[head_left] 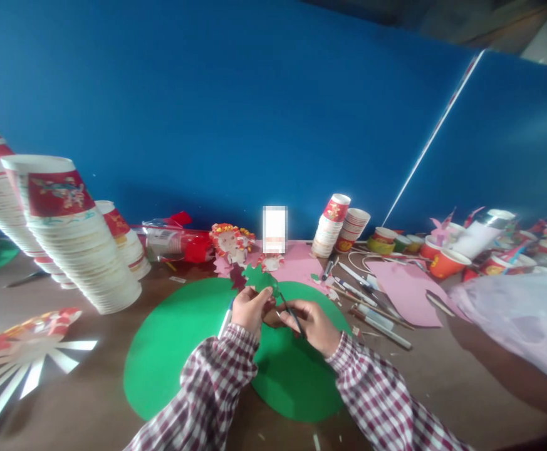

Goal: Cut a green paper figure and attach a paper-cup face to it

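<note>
My left hand (pixel 253 308) pinches a green paper cutout (pixel 259 277) with a jagged edge, raised over the green paper sheet (pixel 170 351). Close beside it, my right hand (pixel 311 324) is closed around a slim dark tool (pixel 292 314), whose upper end points at the cutout's right side. Its exact kind is too blurred to tell. Two rounded lobes of green sheet lie flat beneath both hands. A white-and-blue pen-like stick (pixel 226 318) shows by my left wrist, partly hidden.
Stacked paper cups (pixel 73 244) lean at the left, near a cut cup with splayed white strips (pixel 33 369). Pens and brushes (pixel 376 316), pink paper (pixel 409 291) and a plastic bag (pixel 522 319) lie right. More cup stacks (pixel 332 225) stand before the blue wall (pixel 254 113).
</note>
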Tool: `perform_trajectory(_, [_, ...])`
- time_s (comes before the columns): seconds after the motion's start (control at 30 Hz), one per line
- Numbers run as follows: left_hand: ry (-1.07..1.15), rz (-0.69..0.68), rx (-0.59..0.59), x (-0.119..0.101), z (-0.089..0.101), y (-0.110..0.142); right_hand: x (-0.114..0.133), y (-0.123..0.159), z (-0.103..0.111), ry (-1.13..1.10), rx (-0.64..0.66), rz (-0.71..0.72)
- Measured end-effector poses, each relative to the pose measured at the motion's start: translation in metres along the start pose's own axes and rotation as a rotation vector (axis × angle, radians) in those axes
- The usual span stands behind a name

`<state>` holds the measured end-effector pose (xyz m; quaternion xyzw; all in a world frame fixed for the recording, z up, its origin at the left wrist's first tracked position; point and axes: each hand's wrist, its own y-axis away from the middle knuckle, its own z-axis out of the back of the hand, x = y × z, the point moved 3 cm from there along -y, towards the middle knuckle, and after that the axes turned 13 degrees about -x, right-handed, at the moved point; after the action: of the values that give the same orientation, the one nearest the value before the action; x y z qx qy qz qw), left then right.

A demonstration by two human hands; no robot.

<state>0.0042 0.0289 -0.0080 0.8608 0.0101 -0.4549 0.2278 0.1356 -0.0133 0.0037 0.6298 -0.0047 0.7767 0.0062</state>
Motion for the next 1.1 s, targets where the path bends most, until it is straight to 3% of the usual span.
perform_trajectory(0.53, [-0.063, 0.037, -0.035, 0.0011, -0.0022, 0.004, -0.006, -0.0029, 0.0018, -0.044, 0.044, -0.005])
perform_trajectory(1.1, [-0.136, -0.009, 0.005, 0.0081, 0.0006, 0.0032, -0.0002, -0.0002, -0.001, -0.08, -0.005, -0.004])
